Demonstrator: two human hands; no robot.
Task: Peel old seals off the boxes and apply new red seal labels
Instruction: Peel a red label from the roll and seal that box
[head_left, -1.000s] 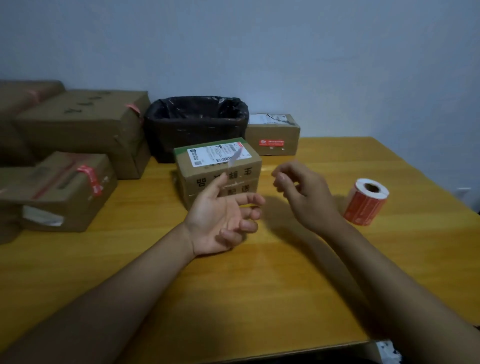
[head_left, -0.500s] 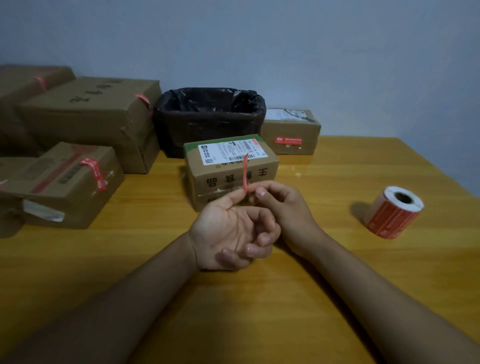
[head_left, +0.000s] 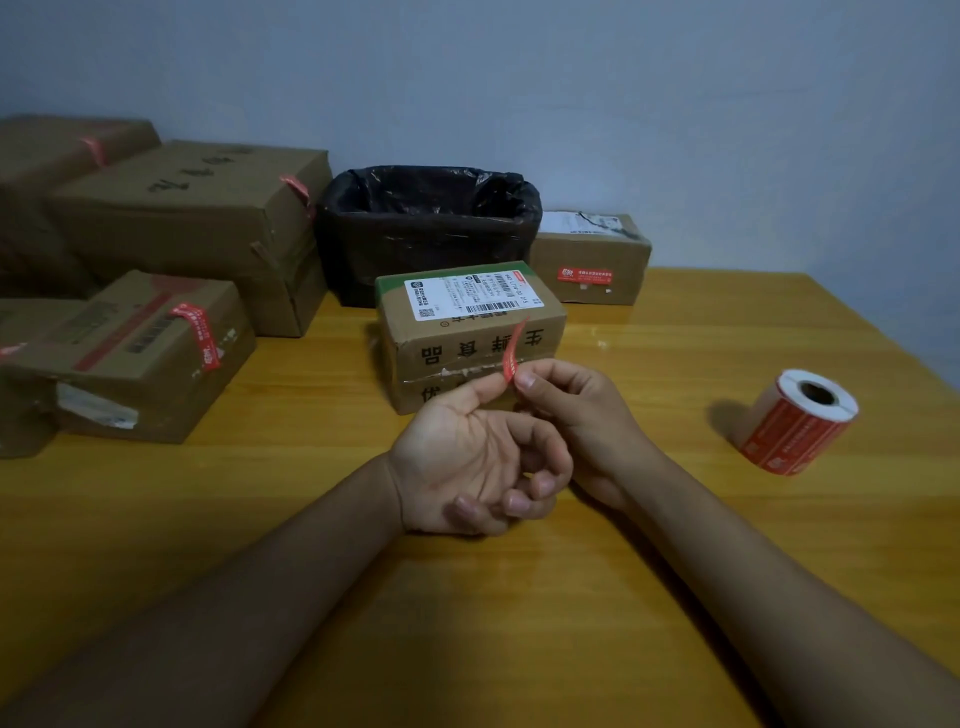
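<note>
At nine o'clock on the wooden table (head_left: 675, 597) sits a low cardboard box (head_left: 140, 358) with a red seal (head_left: 200, 338) folded over its near top edge. Behind it, toward ten o'clock, a larger carton (head_left: 208, 228) carries a red seal strip (head_left: 297, 191) at its right top corner, and another box (head_left: 57, 150) lies at the far left edge against the wall. At twelve o'clock stands a bin lined with a black bag (head_left: 426, 228). Just in front of it rests the small box (head_left: 470, 332) with a white shipping label on top and torn tape residue along its front seam. The left hand (head_left: 467, 462) is palm up near the middle of the table, thumb raised, its other fingers curled. Its thumb and the right hand (head_left: 576, 410) pinch together the lower end of a red seal label (head_left: 511, 353), which curls upward in front of the small box. At one o'clock another small box (head_left: 592, 260) shows a red label on its front face. At three o'clock a roll of red seal labels (head_left: 797, 421) lies on its side, well apart from both hands
</note>
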